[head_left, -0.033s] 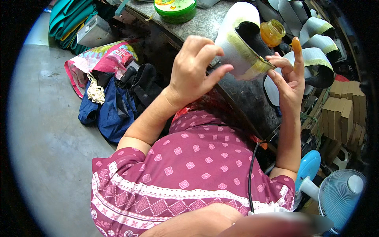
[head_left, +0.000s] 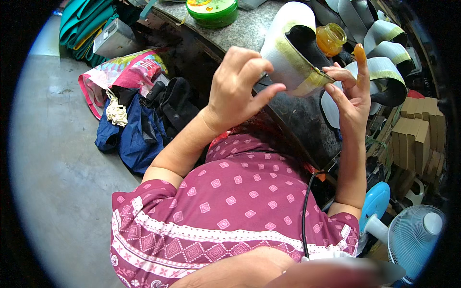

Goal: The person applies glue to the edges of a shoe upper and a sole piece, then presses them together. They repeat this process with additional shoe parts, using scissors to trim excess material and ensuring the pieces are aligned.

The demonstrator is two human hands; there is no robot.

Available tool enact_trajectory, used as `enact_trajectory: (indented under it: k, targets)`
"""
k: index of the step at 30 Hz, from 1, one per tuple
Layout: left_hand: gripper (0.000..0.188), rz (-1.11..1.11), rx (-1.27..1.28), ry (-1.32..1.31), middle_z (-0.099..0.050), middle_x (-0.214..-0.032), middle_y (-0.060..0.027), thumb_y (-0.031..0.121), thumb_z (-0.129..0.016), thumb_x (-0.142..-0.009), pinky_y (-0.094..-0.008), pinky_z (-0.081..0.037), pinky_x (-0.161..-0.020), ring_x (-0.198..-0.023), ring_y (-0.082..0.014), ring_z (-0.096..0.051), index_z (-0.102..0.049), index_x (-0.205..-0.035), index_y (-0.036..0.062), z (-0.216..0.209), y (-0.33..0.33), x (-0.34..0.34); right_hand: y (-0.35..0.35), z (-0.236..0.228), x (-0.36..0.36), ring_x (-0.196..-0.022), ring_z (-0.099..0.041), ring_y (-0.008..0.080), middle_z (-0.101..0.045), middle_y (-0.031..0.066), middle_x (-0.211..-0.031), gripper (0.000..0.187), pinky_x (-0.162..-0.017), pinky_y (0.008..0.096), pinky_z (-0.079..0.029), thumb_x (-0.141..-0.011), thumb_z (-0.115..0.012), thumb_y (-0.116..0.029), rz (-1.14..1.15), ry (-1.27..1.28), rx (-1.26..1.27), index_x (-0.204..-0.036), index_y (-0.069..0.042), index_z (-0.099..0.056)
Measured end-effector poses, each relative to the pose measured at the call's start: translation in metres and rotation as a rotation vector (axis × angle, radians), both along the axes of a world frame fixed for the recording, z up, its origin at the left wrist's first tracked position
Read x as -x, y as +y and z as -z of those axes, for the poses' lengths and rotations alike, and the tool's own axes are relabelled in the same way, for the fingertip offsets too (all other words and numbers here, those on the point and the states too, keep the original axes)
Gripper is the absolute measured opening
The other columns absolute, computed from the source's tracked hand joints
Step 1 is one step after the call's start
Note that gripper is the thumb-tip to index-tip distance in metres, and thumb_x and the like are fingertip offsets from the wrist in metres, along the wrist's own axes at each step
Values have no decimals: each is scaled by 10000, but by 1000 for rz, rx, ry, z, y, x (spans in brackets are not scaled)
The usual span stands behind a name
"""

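A curved pale-grey piece resembling a shoe upper (head_left: 293, 62), with black lining and a yellowish band along its rim, hangs over the table edge. My right hand (head_left: 353, 98) pinches its near corner between thumb and fingers, while the index finger stands up, its tip coated in amber paste. At the piece's left side is my left hand (head_left: 242, 89), fingers curled and thumb stretched apart, with no grip visible; whether a fingertip touches the piece I cannot tell. Just behind the piece sits an open glass jar (head_left: 331, 39) of amber paste.
Similar grey pieces (head_left: 384, 79) lie to the right on the table (head_left: 254, 29). A green round tub (head_left: 212, 13) stands at the back. Bags (head_left: 139, 129) rest on the floor at left; small brown boxes (head_left: 408, 144) and a fan (head_left: 415, 240) are at right.
My left hand has shifted very slightly down and to the right. The right hand and the grey piece are nearly unmoved.
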State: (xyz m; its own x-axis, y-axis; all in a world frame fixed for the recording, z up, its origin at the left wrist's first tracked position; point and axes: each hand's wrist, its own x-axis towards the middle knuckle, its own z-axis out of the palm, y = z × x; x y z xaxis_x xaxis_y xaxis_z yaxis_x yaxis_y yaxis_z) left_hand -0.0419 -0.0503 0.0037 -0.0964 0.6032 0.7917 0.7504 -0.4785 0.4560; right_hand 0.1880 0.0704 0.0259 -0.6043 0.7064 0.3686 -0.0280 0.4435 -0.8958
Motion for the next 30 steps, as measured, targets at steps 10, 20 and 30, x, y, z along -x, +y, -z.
enact_trajectory:
  k: [10, 20, 30]
  targets:
    - [475, -66, 127, 94, -625, -1117, -140, 172, -865, -675, -423, -452, -952, -1090, -336, -553, -629, -1078, 86, 3, 3, -1, -15, 9, 4, -1155, -609, 219, -694, 76, -993, 914, -1070, 414, -409, -812, -632, 64, -99, -318, -303, -1598, -86, -192]
    - [256, 339, 501, 506, -568, -899, -27, 347, -672, -876, -409, -376, -943, -1000, -254, -515, -749, -973, 122, -24, 26, 5, -26, 4, -8, -1117, -619, 242, -702, 101, -991, 909, -1107, 427, -374, -769, -523, 88, -76, -121, -65, -1594, -72, -178]
    - [183, 491, 550, 71, -599, -807, -68, 246, -742, -838, -380, -448, -759, -839, -281, -536, -717, -812, 66, -16, 41, 11, -29, -20, -76, -1074, -655, 217, -711, 108, -1052, 816, -1103, 438, -390, -849, -560, 21, 263, -303, -320, -1584, -83, -222]
